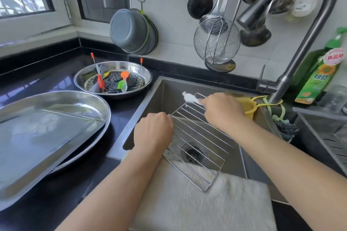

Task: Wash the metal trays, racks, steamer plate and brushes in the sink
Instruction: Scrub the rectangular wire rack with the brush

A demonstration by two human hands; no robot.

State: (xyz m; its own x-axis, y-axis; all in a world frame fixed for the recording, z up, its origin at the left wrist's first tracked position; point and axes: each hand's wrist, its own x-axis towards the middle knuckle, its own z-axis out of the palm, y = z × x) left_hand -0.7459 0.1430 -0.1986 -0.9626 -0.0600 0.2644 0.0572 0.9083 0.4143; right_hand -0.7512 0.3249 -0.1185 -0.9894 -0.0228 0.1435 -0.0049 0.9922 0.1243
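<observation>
Wire rack (197,142): tilted over sink (161,90), left hand (153,131) gripping its left edge; right hand (223,110) pinches foamy white brush (189,97) (blurred) at far corner.

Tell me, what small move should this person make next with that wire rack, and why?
Probably draw the white cloth in the right hand down along the wire rack: it sits at the far corner, most bars lie nearer, and the left hand steadies the rack over the sink.

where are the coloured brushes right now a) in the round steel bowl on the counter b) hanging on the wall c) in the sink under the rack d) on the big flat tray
a: the brushes lie on the perforated steamer plate inside the round steel bowl on the counter, left of the sink.
</observation>
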